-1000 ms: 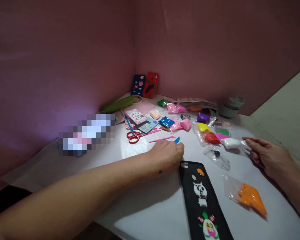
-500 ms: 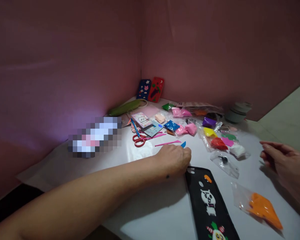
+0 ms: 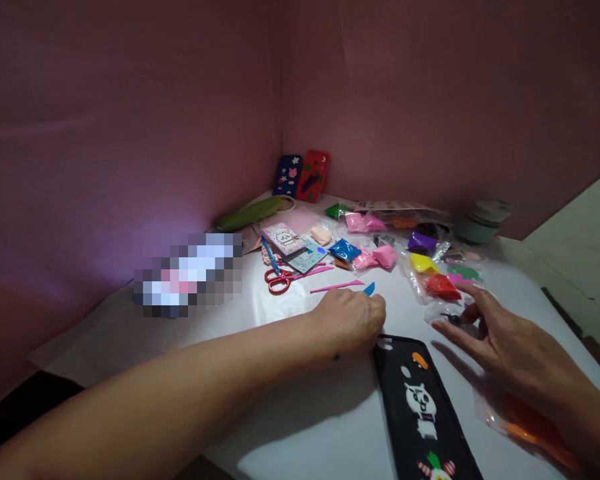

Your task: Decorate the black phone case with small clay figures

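My left hand (image 3: 350, 321) rests curled on the white table (image 3: 300, 413), fingertips at the top corner of a black phone case (image 3: 423, 407) decorated with clay figures. A blue tool tip (image 3: 369, 289) pokes out just beyond its knuckles; whether the fingers hold it is hidden. My right hand (image 3: 505, 343) reaches in from the right, fingers stretched out over a small clear bag with a black bit (image 3: 447, 316). An orange clay bag (image 3: 535, 427) lies under my right wrist.
Bags of coloured clay (image 3: 420, 263) lie in the middle. Red scissors (image 3: 283, 279), a pink tool (image 3: 337, 287), cards (image 3: 285, 238) and a green object (image 3: 245, 213) sit to the left. Two decorated cases (image 3: 303, 175) lean in the corner. A grey tub (image 3: 477, 223) stands at right.
My right hand has moved left from the table's right edge to the small clear bag, now covering the white clay. My left hand has stayed by the case.
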`<state>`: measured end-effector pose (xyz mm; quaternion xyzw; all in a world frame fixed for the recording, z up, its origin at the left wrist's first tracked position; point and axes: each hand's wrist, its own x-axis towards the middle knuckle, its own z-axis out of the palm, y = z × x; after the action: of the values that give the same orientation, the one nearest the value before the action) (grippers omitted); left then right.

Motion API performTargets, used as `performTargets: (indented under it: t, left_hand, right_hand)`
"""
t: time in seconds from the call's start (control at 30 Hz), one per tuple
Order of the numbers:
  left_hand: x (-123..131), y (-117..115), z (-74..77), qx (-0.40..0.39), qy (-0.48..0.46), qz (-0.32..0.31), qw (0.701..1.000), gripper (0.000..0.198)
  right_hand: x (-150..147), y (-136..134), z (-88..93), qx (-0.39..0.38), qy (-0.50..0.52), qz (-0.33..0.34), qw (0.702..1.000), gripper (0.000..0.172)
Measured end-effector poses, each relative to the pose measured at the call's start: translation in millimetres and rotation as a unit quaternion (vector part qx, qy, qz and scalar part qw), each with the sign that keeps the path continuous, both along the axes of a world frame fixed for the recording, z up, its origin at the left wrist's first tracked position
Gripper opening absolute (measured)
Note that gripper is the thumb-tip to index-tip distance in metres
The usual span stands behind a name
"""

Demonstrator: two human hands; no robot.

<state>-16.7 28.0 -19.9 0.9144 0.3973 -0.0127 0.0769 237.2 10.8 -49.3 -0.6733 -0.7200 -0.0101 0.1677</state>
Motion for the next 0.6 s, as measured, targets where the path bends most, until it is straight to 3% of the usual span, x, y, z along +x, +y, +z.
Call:
performTargets:
  t: [0.2,0.37,0.5,0.6]
  left_hand:
    - [-0.6,-1.3,-1.0,-0.014,-0.028,0.019,0.999,0.021]
    - [0.3,1.4,-1.9,-0.038,-0.122,0.057,0.99,0.015]
    - [2.8,2.1,2.6,-0.071,-0.25,0.073,0.963,0.024]
    - [5.9,-2.1,5.9,-0.174,-0.349,0.048,0.92,0.033]
  right_hand:
    - [-6.6,1.2,-5.4,-0.006,0.013,0.004,1.0,0.051]
    - [-12.8,-4.6,5.6,0.022,0.086,0.027,0.996,0.055]
    - [-20.5,-12.1,18.2,0.053,0.177,0.067,0.98,0.046]
    - [-29.6,-19.6,25.2,0.047,0.233,0.106,0.965,0.037]
